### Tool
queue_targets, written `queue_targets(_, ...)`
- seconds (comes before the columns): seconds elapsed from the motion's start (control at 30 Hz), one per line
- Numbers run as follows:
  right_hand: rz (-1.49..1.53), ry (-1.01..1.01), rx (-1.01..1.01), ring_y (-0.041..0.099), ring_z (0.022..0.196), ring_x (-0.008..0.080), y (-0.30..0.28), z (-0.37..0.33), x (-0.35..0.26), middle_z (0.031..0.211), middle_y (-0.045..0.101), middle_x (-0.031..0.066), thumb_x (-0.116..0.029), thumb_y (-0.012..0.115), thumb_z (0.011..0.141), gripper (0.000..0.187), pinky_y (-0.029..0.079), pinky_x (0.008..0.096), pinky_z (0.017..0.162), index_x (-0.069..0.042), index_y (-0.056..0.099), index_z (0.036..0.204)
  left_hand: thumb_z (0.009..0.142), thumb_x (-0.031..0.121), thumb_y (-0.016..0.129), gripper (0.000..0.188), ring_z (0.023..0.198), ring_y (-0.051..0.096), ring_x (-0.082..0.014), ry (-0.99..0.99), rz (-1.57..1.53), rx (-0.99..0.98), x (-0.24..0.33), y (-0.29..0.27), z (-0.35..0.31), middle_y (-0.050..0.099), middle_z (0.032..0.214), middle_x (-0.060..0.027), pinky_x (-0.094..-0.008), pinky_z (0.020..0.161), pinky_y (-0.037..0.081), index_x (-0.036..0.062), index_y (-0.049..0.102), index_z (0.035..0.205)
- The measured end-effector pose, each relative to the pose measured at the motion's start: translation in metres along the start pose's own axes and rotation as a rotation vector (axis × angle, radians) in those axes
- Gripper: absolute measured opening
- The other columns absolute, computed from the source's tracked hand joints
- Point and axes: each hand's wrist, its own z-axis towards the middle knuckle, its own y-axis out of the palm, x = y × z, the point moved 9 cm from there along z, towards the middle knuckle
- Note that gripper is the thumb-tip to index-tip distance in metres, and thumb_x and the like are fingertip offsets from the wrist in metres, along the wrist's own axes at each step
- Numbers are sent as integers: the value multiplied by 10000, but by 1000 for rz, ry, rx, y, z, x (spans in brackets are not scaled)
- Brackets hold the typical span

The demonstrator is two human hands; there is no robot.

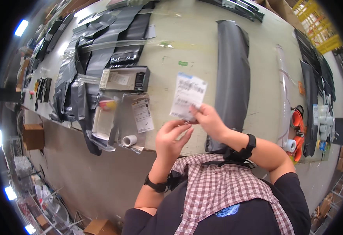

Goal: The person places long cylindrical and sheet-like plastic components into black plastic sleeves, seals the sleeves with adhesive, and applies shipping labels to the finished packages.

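Partly behind hands (211, 122): label (189, 93) | print blurred | contact unclear at left fingers (173, 124)

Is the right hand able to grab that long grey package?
Probably yes: the right hand is close to the long grey package with nothing seen between, though it holds the white label.

You have one view, from the left of the two wide fisheye cameras on your head. It faces steeply down and ahead, across the surface (265, 98) in front of you. It sits close above your body: your checked apron (226, 184) spreads over the lower middle, while your left hand (169, 141) and right hand (210, 122) lie near the centre. Floor (81, 160) shows at lower left; straight edges bow toward the dark, rounded rim.
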Motion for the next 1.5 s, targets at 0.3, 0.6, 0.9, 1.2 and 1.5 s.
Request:
queue_targets(0.3, -158, -249, 239, 654, 692, 166, -60, -82, -64, 879, 646, 117, -158, 502, 919, 275, 529, 228, 588, 75, 572, 1046, 822, 102, 629, 213, 636, 563, -89, -775, -969, -250, -11, 66, -5, 598, 806, -61, -232, 594, 483, -21, 567, 985)
queue_targets(0.6, -220, -420, 264, 630, 747, 136, -57, -106, -78, 886, 646, 92, -93, 513, 903, 222, 556, 238, 611, 79, 598, 1015, 871, 109, 570, 106, 572, 536, -78, -730, -995, -210, 1, 69, -6, 579, 749, -41, -219, 528, 467, 9, 556, 904)
queue_targets(0.9, -289, -433, 245, 629, 753, 132, -50, -105, -77, 875, 647, 95, -83, 525, 896, 212, 549, 240, 622, 84, 602, 1002, 874, 106, 563, 95, 554, 503, -72, -744, -1080, -163, 0, 64, -12, 568, 753, -35, -218, 513, 459, 12, 551, 884)
queue_targets(1.2, -259, -422, 212, 643, 741, 153, -46, -102, -76, 875, 646, 98, -87, 516, 903, 223, 534, 234, 607, 85, 589, 1024, 833, 101, 620, 122, 555, 524, -74, -737, -1063, -112, -3, 59, -15, 580, 741, -41, -220, 519, 453, 0, 588, 893)
queue_targets(1.5, -434, -430, 329, 560, 1036, 226, -61, -93, -72, 1088, 575, 177, -111, 537, 891, 319, 480, 346, 827, 59, 508, 1159, 826, 121, 642, 148, 573, 523, -75, -704, -1124, -226, 14, 69, -14, 579, 737, -32, -212, 540, 448, -7, 596, 884)
